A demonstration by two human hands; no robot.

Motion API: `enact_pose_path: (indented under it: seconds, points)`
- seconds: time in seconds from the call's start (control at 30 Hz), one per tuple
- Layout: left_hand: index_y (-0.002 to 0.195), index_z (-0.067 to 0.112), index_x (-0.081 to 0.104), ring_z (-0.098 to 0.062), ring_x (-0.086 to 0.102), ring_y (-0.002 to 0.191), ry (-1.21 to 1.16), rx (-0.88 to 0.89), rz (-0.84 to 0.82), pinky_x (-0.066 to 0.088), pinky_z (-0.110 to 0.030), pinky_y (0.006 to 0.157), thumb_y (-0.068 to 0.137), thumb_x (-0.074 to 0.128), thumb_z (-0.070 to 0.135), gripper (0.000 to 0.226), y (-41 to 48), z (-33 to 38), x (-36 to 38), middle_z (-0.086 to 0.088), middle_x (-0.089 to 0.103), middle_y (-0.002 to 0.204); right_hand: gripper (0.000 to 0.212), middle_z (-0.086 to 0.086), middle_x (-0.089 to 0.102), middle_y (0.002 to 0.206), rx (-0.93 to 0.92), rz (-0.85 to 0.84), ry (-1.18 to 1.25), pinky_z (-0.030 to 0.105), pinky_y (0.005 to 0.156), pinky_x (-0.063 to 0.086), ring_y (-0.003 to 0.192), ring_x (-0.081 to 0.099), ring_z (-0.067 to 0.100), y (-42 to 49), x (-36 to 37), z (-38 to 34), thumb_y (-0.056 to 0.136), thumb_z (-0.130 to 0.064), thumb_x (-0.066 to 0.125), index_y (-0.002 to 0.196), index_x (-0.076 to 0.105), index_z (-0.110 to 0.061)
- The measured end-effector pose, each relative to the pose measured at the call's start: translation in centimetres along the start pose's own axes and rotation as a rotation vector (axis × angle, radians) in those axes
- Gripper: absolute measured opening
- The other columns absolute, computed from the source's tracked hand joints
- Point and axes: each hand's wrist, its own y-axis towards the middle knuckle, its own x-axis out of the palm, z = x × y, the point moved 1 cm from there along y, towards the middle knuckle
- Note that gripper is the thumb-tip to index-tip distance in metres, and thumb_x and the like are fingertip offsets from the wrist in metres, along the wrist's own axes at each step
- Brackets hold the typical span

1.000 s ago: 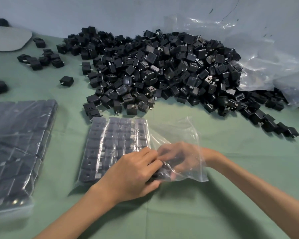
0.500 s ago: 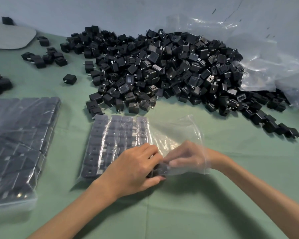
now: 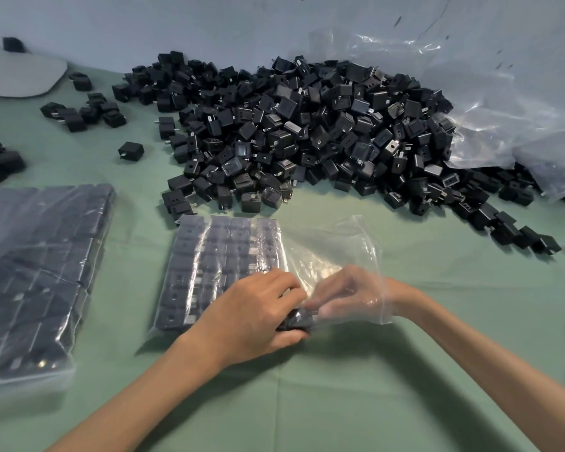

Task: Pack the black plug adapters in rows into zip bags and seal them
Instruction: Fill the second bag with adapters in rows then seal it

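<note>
A clear zip bag lies on the green table, its left part filled with neat rows of black plug adapters. My right hand is inside the bag's open right end, fingers curled round a black adapter at the near row. My left hand rests on top of the bag from outside, fingers curled and pressing the plastic over the same adapter. A big heap of loose black adapters lies behind the bag.
A filled zip bag of adapters lies at the left. Small groups of loose adapters sit at far left. Crumpled clear plastic spreads at the right against the grey wall. A grey flat pad lies at far left.
My right hand has pulled a little toward the near edge inside the bag and the adapter sits lower at the row's end. The left hand stays on the bag.
</note>
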Motion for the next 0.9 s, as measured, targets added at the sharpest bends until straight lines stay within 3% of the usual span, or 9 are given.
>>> enact_pose_path:
  seconds: [0.1,0.27,0.33,0.4,0.5,0.63,0.73,0.8,0.9]
  points:
    - [0.092,0.011,0.068,-0.019,0.063,0.083,0.013,0.012,-0.003,0.054,-0.029,0.069,0.072,0.080,0.048,0.044,0.1,0.1,0.1,-0.002,0.065,0.093,0.030,-0.014,0.067,0.080,0.006,0.020,-0.111,0.009,0.067,0.040,0.070,0.055,-0.004,0.6,0.2,-0.2,0.083,-0.028,0.073,0.077,0.068,-0.057]
    - [0.092,0.011,0.068,-0.019,0.063,0.084,0.025,0.001,-0.024,0.052,-0.028,0.072,0.074,0.079,0.046,0.041,0.2,0.2,0.3,-0.003,0.066,0.096,0.014,-0.012,0.052,0.047,0.143,0.068,-0.096,0.008,0.048,0.031,0.046,0.043,-0.002,0.9,0.3,0.4,0.081,-0.024,0.076,0.069,0.074,-0.016]
    - [0.093,0.011,0.069,-0.020,0.064,0.085,0.016,-0.001,-0.028,0.053,-0.029,0.074,0.074,0.079,0.046,0.041,0.2,0.3,0.3,-0.003,0.066,0.097,0.022,-0.011,0.053,0.047,0.171,0.049,-0.055,0.009,0.048,0.033,0.045,0.044,-0.001,1.0,0.4,0.1,0.081,-0.022,0.075,0.060,0.071,-0.026]
    - [0.097,0.010,0.069,-0.021,0.064,0.088,0.000,-0.012,-0.043,0.054,-0.031,0.077,0.074,0.079,0.045,0.043,0.2,0.3,0.3,-0.004,0.066,0.099,0.020,-0.011,0.056,0.050,0.184,0.011,-0.057,0.011,0.051,0.036,0.048,0.047,-0.001,0.8,0.2,-0.3,0.083,-0.021,0.074,0.065,0.073,-0.028]
    - [0.106,0.011,0.069,-0.022,0.064,0.096,-0.031,-0.046,-0.079,0.054,-0.032,0.083,0.075,0.078,0.046,0.047,0.2,0.3,0.1,-0.004,0.066,0.106,0.020,-0.006,0.072,0.084,0.158,-0.008,-0.072,0.025,0.071,0.051,0.073,0.063,0.006,-0.5,-1.0,0.1,0.092,-0.018,0.062,0.108,0.072,-0.010]
    - [0.111,0.010,0.067,-0.023,0.062,0.102,-0.057,-0.070,-0.102,0.054,-0.035,0.086,0.075,0.078,0.046,0.052,0.1,0.2,0.1,-0.006,0.065,0.111,0.046,0.021,0.069,0.108,0.159,0.245,0.530,0.047,0.098,0.048,0.102,0.067,0.030,-3.7,-1.5,2.3,0.093,-0.041,0.049,0.100,0.069,0.000]
    - [0.122,0.007,0.061,-0.023,0.060,0.108,-0.069,-0.089,-0.109,0.049,-0.034,0.093,0.075,0.077,0.049,0.065,0.1,0.0,0.1,-0.007,0.063,0.116,0.069,0.025,0.064,0.117,0.070,0.163,0.726,0.041,0.098,0.048,0.112,0.061,0.036,-5.0,0.5,2.9,0.074,-0.071,0.058,0.084,0.069,-0.004]
    - [0.129,0.006,0.056,-0.023,0.056,0.113,-0.102,-0.110,-0.114,0.043,-0.032,0.098,0.075,0.075,0.052,0.074,0.1,0.0,0.0,-0.007,0.062,0.120,0.044,0.018,0.067,0.115,0.089,0.225,0.500,0.036,0.089,0.051,0.108,0.063,0.030,-5.1,1.8,2.5,0.071,-0.058,0.073,0.071,0.059,-0.017]
    - [0.133,0.006,0.052,-0.021,0.052,0.118,-0.161,-0.130,-0.116,0.036,-0.028,0.103,0.074,0.073,0.056,0.080,0.1,-0.1,-0.2,-0.007,0.059,0.126,0.040,0.006,0.068,0.082,0.060,0.245,0.432,0.018,0.064,0.043,0.079,0.064,0.012,-4.8,2.6,1.9,0.082,-0.035,0.071,0.065,0.039,-0.020]
